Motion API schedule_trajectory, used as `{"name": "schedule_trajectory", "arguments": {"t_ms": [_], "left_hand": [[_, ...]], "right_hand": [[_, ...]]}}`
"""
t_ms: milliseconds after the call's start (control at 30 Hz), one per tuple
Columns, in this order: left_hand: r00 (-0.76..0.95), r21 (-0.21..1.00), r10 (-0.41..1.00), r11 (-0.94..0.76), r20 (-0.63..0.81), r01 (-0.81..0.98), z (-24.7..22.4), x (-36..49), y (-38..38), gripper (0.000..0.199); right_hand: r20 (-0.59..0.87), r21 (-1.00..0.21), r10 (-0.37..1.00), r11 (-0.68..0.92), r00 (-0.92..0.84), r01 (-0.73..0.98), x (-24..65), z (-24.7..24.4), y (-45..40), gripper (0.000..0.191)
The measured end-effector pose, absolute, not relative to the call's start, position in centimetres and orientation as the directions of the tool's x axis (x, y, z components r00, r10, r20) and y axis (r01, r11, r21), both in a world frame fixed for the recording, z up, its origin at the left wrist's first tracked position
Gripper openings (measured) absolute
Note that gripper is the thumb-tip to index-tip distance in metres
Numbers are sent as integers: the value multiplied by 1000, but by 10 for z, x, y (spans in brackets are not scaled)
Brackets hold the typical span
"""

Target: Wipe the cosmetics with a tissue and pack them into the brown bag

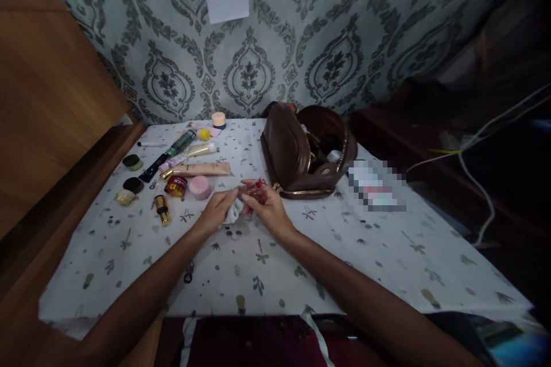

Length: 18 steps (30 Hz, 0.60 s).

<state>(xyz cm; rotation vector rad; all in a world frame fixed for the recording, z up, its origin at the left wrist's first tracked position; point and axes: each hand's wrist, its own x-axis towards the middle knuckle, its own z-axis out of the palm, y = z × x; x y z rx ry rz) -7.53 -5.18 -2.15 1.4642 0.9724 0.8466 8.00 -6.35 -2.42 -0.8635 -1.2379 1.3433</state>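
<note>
Just in front of the bag, my two hands meet over the table. My left hand is closed on a white cloth, which bunches below its fingers. Beside it, my right hand is closed around a small item with a shiny red part; its kind is too small and too covered to make out. The fingertips of both hands are at this item. A pink round jar stands left of my left hand. Behind my right hand is a brown zip cosmetic bag, unzipped, with several items inside.
Left on the patterned tablecloth lie a beige tube, a dark red and gold jar, a small brown-gold bottle, a green-black tube and several jars. A blurred flat object lies right of the bag. Wooden furniture borders the left.
</note>
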Motion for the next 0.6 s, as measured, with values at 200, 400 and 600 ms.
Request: {"name": "schedule_trajectory", "arguments": {"t_ms": [200, 400, 600], "left_hand": [[134, 978, 981, -160, 142, 135, -23, -75, -52, 42], [161, 938, 958, -268, 236, 221, -16, -76, -52, 32], [48, 973, 983, -183, 178, 142, -19, -77, -51, 48]], "right_hand": [[263, -949, 954, 282, -141, 143, 84, -25, -67, 23], [225, -761, 924, 365, -308, 537, 83, -18, -71, 5], [191, -853, 941, 300, -280, 427, 85, -11, -75, 26]]}}
